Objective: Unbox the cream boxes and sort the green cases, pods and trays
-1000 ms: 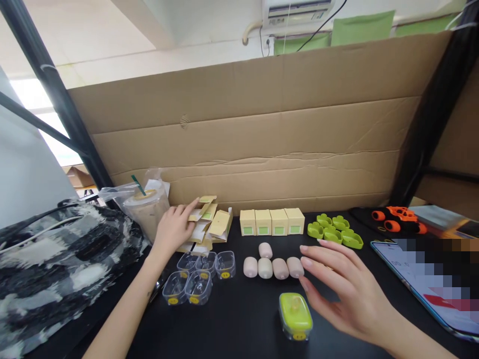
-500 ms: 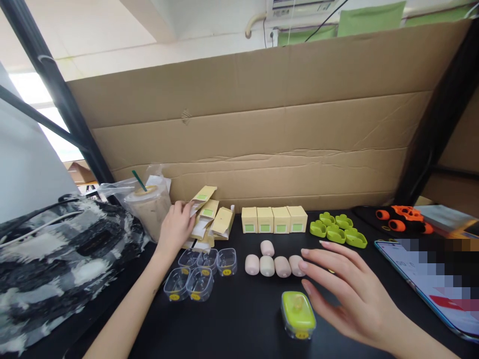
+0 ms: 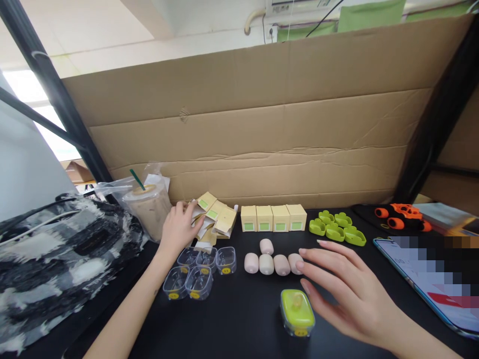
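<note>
Left hand (image 3: pixel 181 227): fingers curled on the edge of the loose flat cartons (image 3: pixel 220 219), thumb hidden, so can't tell if it's a real pinch. Drink cup (image 3: pixel 149 209) sits just outboard of that wrist and the clear cases (image 3: pixel 198 274) just below it, so a sideways tug could tip the cup or spill the pile. Right hand (image 3: pixel 344 289) is spread open and empty, green-lidded case (image 3: pixel 297 311) beside its palm, pink puffs (image 3: pixel 273 263) at the fingertips; a low sweep would scatter them.
</note>
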Available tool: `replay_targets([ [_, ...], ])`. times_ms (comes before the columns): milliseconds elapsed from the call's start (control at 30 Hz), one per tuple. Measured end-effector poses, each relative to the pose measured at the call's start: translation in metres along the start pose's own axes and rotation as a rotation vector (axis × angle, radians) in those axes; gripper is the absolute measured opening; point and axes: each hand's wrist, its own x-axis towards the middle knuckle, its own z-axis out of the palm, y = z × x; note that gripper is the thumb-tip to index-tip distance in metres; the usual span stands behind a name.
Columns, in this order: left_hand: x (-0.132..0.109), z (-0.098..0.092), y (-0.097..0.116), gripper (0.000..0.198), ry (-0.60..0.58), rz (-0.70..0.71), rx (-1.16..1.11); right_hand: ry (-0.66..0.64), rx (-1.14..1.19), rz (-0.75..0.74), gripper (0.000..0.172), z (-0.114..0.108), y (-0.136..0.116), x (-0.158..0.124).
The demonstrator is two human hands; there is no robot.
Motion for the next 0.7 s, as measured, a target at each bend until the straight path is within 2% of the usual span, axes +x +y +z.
replay_targets([
  [167, 0.001, 0.005, -0.003, 0.047, 0.08, 0.027, -0.063, -0.061, 0.039, -0.015, 0.027, -0.002, -0.002, 0.003],
  [233, 0.002, 0.002, -0.002, 0.047, 0.131, 0.037, -0.104, -0.118, 0.106, 0.025, 0.024, -0.004, -0.003, 0.006],
  [300, 0.001, -0.009, 0.007, 0.042, 0.192, 0.055, -0.143, -0.242, 0.208, 0.117, 0.017, -0.008, -0.004, 0.008],
  [367, -0.005, -0.027, 0.026, 0.031, 0.247, 0.127, -0.27, -0.425, 0.299, 0.238, 0.009, -0.011, -0.004, 0.009],
  [433, -0.018, -0.046, 0.054, 0.021, 0.254, 0.3, -0.656, -0.599, 0.354, 0.356, 0.013, -0.012, -0.005, 0.009],
  [467, -0.027, -0.054, 0.069, 0.021, 0.158, 0.382, -0.833, -0.659, 0.374, 0.406, 0.017, -0.011, -0.005, 0.009],
  [533, -0.047, -0.062, 0.099, 0.034, -0.164, 0.464, -1.066, -0.735, 0.423, 0.475, 0.019, -0.01, -0.006, 0.007],
  [600, -0.067, -0.059, 0.121, 0.06, -0.391, 0.428, -1.151, -0.774, 0.473, 0.518, 0.015, -0.007, -0.007, 0.005],
  [633, -0.075, -0.056, 0.128, 0.07, -0.466, 0.382, -1.185, -0.784, 0.497, 0.534, 0.014, -0.006, -0.007, 0.003],
  [700, -0.087, -0.047, 0.136, 0.077, -0.579, 0.333, -1.224, -0.784, 0.538, 0.564, 0.014, -0.004, -0.009, 0.002],
])
